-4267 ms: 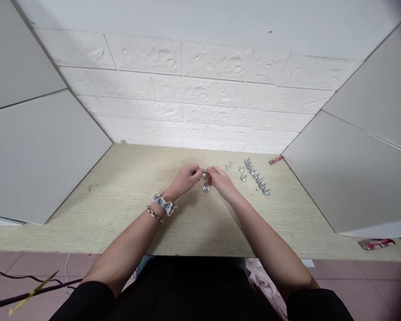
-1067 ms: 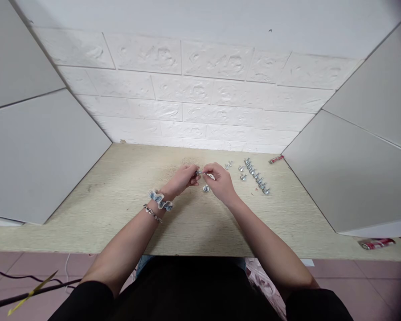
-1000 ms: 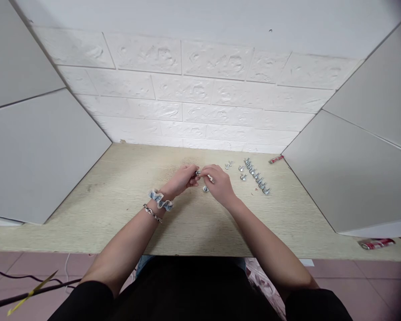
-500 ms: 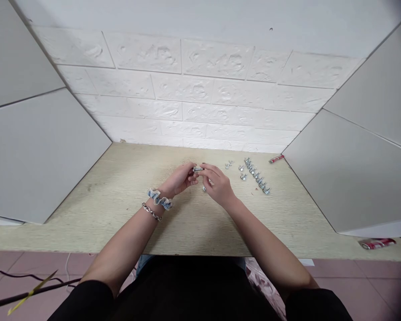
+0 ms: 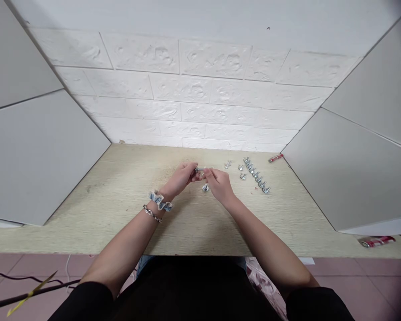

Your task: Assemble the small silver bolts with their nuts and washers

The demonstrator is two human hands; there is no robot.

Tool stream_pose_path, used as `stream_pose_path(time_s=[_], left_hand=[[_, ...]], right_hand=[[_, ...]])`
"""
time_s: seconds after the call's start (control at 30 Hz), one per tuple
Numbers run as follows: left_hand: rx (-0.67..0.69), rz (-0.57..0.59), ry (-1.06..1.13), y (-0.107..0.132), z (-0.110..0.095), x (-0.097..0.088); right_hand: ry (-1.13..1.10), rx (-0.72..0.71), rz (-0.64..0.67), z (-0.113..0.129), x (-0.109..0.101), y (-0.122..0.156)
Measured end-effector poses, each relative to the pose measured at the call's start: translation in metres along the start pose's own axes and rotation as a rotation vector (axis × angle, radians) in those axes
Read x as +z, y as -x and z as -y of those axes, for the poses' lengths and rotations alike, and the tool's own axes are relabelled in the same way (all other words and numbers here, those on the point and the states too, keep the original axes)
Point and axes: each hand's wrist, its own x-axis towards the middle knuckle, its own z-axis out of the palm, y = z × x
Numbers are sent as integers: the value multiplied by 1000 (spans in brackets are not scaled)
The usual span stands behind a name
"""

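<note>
Between my hands, just above the table, is a small metal bolt (image 5: 199,169) lying roughly level. The fingers of my left hand (image 5: 184,176) are closed on its left end, and a scrunchie and chain bracelet circle that wrist. My right hand (image 5: 218,182) pinches the other end between thumb and fingers; the fingertips hide what sits there. Just below them, a bolt with a round washer (image 5: 205,187) stands on the table. To the right are two more such pieces, one a washered bolt (image 5: 243,176), and a slanting row of bolts with washers (image 5: 255,174).
Small loose metal pieces (image 5: 227,164) lie behind my right hand. A red battery-like cylinder (image 5: 276,158) rests by the right panel (image 5: 347,174), another red cylinder (image 5: 377,241) near the front right edge. A white brick-patterned wall (image 5: 195,111) closes off the back; a grey panel (image 5: 47,156) stands left.
My right hand has turned and its fingers have shifted to the bolt's right end, with more of the shaft showing. The washered bolt below is now uncovered.
</note>
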Motion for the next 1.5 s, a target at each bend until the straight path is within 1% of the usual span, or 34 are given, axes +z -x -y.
stream_pose_path(time_s=[0.07, 0.17, 0.23, 0.3, 0.37, 0.47, 0.53, 0.63, 0.7, 0.8, 0.83, 0.9, 0.97, 1.0, 1.07, 1.17, 1.23, 1.3, 1.37, 1.5], left_hand=[[3, 15, -131, 0, 0, 0], [22, 17, -336, 1, -1, 1], [40, 25, -419, 1, 0, 1], [49, 39, -453, 0, 1, 1], [58, 36, -474, -1, 3, 0], [71, -3, -507, -3, 5, -3], [72, -43, -525, -4, 6, -4], [68, -103, -536, -7, 9, -6], [63, -149, -505, -9, 12, -8], [66, -196, -403, -12, 14, -12], [69, -204, -371, -13, 14, -13], [66, -209, -326, -14, 14, -14], [56, -220, -303, -14, 13, -14], [53, -224, -298, -14, 13, -13], [54, -225, -300, -13, 12, -13], [60, -213, -317, -13, 12, -13], [61, -209, -324, -13, 12, -14], [62, -209, -329, -13, 12, -14], [63, -201, -348, -13, 12, -14], [70, -169, -437, -12, 11, -15]], right_hand=[[-71, 78, -4, 0, 0, -1], [-116, 126, -9, -1, -1, -2], [-135, 142, -14, -2, -1, -4], [-166, 173, -6, -4, 0, -5], [-237, 210, 22, -6, 1, -7], [-365, 237, 55, -9, 3, -10], [-400, 265, 21, -11, 5, -12], [-384, 329, -89, -17, 6, -16], [-444, 388, -143, -20, 4, -20], [-644, 475, -191, -22, -2, -26], [-685, 490, -199, -22, -4, -27], [-699, 506, -184, -23, -8, -29], [-622, 496, -119, -25, -10, -30], [-546, 463, -74, -27, -10, -29], [-315, 329, -1, -30, -11, -27], [101, 93, 102, -35, -12, -22], [297, 4, 201, -37, -13, -19], [425, -43, 291, -38, -13, -17], [524, -59, 345, -39, -13, -16], [619, -38, 384, -41, -11, -16]])
